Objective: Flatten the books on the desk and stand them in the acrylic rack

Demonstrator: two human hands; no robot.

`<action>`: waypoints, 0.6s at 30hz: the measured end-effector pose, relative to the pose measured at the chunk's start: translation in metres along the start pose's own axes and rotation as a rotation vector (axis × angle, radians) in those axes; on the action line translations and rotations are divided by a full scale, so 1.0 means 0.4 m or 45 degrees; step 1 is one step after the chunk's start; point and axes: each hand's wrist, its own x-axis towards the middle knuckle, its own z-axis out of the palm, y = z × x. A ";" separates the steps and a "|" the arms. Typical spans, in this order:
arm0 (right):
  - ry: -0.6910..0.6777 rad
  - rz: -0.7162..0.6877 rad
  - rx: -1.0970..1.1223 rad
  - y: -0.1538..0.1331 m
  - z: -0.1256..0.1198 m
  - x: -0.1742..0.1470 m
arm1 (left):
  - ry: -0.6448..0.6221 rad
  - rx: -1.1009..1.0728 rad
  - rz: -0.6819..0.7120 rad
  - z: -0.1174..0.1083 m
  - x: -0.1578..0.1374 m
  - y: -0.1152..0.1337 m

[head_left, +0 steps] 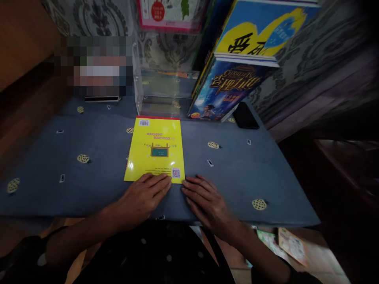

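A yellow book (pixel 142 152) lies flat on the blue-grey cloth, its face upside down to me, with a barcode at the far left corner and a QR code near me. My left hand (pixel 145 193) rests with its outstretched fingers over the book's near edge. Beside the near right corner lies my right hand (pixel 205 199), flat on the cloth, fingers extended, the tips at or just touching that corner. Neither hand grips anything.
A clear plastic rack (pixel 137 79) stands behind the book. To its right lean upright books (pixel 231 86), with a black phone (pixel 247 115) beside them. The pineapple-print table (pixel 237 169) ends close to my body. Booklets (pixel 291 244) lie below at right. One area is pixelated.
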 end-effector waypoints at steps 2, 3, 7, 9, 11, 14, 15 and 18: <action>0.006 -0.009 0.000 0.000 -0.001 0.002 | 0.015 0.008 -0.034 -0.003 -0.027 -0.008; 0.008 -0.013 0.003 0.001 -0.002 0.002 | 0.029 0.015 -0.051 -0.004 -0.042 -0.013; 0.007 -0.013 0.011 0.002 -0.003 0.003 | 0.099 0.042 -0.133 -0.008 -0.105 -0.030; -0.018 -0.002 0.022 0.003 -0.004 0.003 | 0.152 0.055 -0.182 -0.010 -0.135 -0.038; -0.038 0.004 0.039 0.004 -0.004 0.003 | 0.190 0.078 -0.218 -0.015 -0.160 -0.044; -0.014 -0.017 0.044 0.006 -0.007 0.008 | 0.209 0.106 -0.262 -0.019 -0.182 -0.047; -0.006 -0.027 0.042 0.006 -0.009 0.012 | 0.225 0.106 -0.279 -0.018 -0.186 -0.047; -0.019 -0.061 0.044 0.006 -0.019 0.043 | 0.308 0.089 -0.323 -0.008 -0.185 -0.045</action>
